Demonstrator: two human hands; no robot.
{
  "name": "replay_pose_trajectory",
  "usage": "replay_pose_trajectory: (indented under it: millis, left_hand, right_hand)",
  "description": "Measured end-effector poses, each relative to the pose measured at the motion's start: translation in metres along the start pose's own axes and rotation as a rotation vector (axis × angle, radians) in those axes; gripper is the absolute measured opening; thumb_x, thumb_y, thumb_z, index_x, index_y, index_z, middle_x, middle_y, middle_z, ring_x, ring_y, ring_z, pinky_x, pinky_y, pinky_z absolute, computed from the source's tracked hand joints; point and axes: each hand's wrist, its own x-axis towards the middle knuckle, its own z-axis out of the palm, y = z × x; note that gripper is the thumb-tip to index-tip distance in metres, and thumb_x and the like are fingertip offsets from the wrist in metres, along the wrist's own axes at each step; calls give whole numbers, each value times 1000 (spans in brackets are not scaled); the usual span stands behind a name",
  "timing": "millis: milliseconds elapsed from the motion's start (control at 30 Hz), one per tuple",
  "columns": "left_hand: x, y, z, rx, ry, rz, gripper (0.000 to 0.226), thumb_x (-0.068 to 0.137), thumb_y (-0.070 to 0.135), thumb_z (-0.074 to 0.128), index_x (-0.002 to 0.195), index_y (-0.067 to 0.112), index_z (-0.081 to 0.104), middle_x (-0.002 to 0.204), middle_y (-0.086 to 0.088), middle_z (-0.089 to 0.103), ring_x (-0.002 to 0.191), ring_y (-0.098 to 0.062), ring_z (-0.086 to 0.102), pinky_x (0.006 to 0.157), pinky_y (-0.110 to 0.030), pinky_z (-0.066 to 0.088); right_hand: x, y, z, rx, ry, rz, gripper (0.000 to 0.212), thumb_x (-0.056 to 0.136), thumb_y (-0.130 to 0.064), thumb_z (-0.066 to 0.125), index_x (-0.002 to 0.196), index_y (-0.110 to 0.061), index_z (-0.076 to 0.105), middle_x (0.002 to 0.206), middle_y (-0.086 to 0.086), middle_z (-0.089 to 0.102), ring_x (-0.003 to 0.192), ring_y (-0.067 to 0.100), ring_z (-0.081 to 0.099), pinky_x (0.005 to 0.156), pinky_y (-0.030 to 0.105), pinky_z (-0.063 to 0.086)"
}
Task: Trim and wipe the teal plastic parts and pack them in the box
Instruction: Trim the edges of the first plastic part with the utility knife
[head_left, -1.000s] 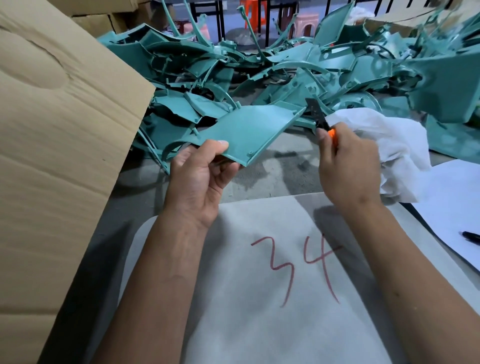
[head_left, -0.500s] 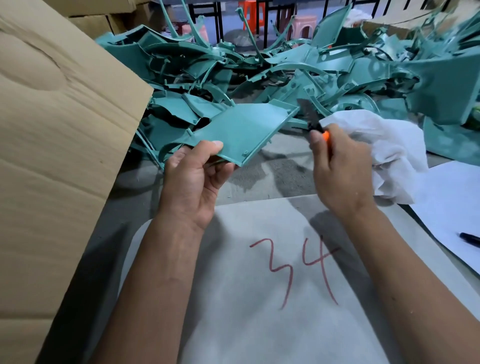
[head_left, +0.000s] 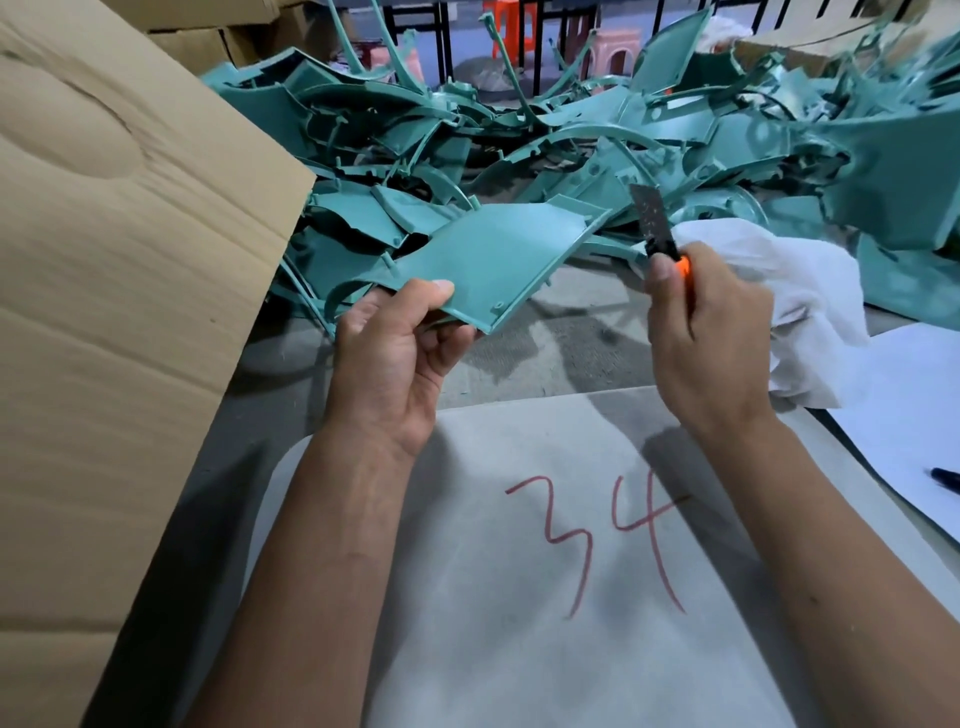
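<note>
Left hand pinching a teal panel at center, right hand at 3 o'clock gripping a knife, handle mostly hidden, white cloth partly behind it, box cut off at 9 o'clock.

A red handwritten "34" stands on the grey sheet.
</note>
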Motion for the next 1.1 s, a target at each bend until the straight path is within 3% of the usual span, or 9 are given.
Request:
replay_pose_trajectory:
  millis: [133, 267, 367, 433, 533, 667, 900, 1033, 1100]
  left_hand:
    - [1, -2, -2, 1, -5, -8, 8, 93, -2, 62, 89, 0, 69, 75, -9, 74, 50, -8, 66, 44, -13, 51]
    - [2, -1, -5, 23, -13, -19, 6, 92, -2, 63, 90, -1, 69, 76, -11, 73, 49, -8, 65, 43, -14, 51]
    - [4, -4, -7, 30, -21, 23, 9, 93, -3, 62, 90, 3, 68, 75, -9, 72, 50, -8, 65, 43, -16, 52]
    - [4, -9, -5, 69, -46, 51, 12, 94, -3, 61, 101, 3, 67, 83, -11, 75, 58, -13, 70, 47, -19, 55]
    - [2, -26, 3, 214, -67, 80, 19, 90, -6, 67, 103, 7, 67, 90, -10, 77, 70, -24, 74, 55, -29, 60]
    - [-1, -45, 12, 366, -82, 190, 26, 86, -11, 71, 95, 13, 70, 90, -4, 78, 82, -28, 76, 65, -41, 64]
    - [8, -38, 2, 274, 31, 197, 20, 89, -6, 68, 104, 6, 70, 99, -13, 77, 84, -29, 75, 60, -30, 60]
    - [12, -34, -4, 309, 63, 255, 21, 88, -7, 69, 95, 13, 71, 88, -4, 77, 79, -25, 75, 58, -29, 59]
    - [14, -33, -6, 319, 74, 284, 23, 88, -8, 69, 93, 14, 71, 85, -1, 77, 77, -22, 75, 57, -28, 59]
  right_hand:
    - [-6, -10, 4, 125, -154, -168, 32, 111, -24, 46, 81, -12, 48, 57, -2, 48, 47, 14, 45, 46, 25, 31]
    - [3, 5, 3, -117, -63, 61, 38, 111, -29, 47, 75, -18, 41, 57, -14, 38, 46, 4, 36, 48, 13, 29]
    - [7, 18, -5, -196, -17, 239, 44, 110, -41, 42, 77, -14, 50, 60, -8, 47, 54, 7, 41, 50, 18, 29]
    - [6, 19, -5, 71, 10, 359, 47, 108, -45, 40, 81, -11, 58, 60, -1, 55, 53, 18, 50, 54, 29, 42]
    - [8, 9, -4, 615, 62, 599, 50, 109, -50, 39, 85, -12, 61, 59, 4, 55, 48, 20, 47, 45, 29, 40]
    - [10, 7, -6, 792, 89, 712, 58, 111, -52, 30, 91, -13, 68, 61, 4, 55, 48, 16, 47, 46, 24, 38]
    - [4, 3, -5, 423, -105, 291, 25, 110, -39, 45, 103, -22, 60, 77, -13, 51, 68, 3, 45, 61, 14, 37]
    - [-2, 10, 3, -170, -229, 321, 28, 105, -40, 56, 123, -20, 63, 115, 4, 64, 100, 20, 58, 87, 36, 46]
    - [-3, 9, 4, -242, -347, 327, 34, 103, -31, 62, 134, -15, 62, 123, 10, 61, 111, 28, 57, 97, 41, 46]
